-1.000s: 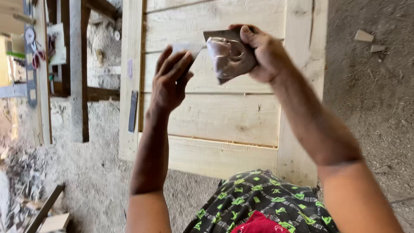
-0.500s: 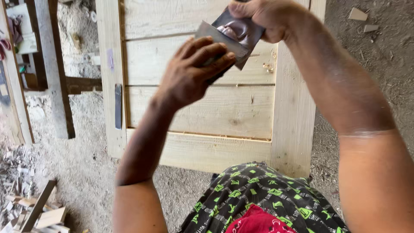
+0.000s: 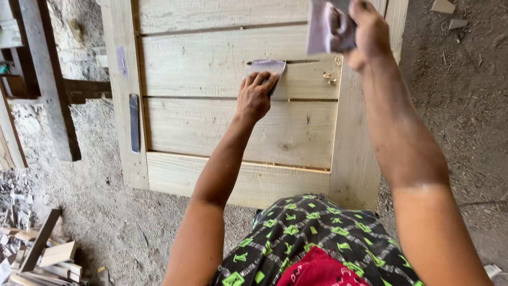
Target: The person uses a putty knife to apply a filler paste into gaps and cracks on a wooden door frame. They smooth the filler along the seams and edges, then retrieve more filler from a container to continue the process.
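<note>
**Two hands at a wooden door**

A pale wooden door (image 3: 233, 127) lay flat on the dusty ground (image 3: 455, 106). The left hand (image 3: 255, 98) reached out and pressed a small scraper blade (image 3: 267, 67) against one of the door's boards. Its fingers were bent over the blade. The right hand (image 3: 365, 32) was up high, near the top edge of the view. It gripped a flat, shiny grey packet (image 3: 327, 26). A dark metal strip (image 3: 134, 123) lay on the left side of the door frame. Wood scraps (image 3: 37, 257) were piled on the ground at the lower left. The person wore black cloth with green shapes (image 3: 317, 238).
</note>
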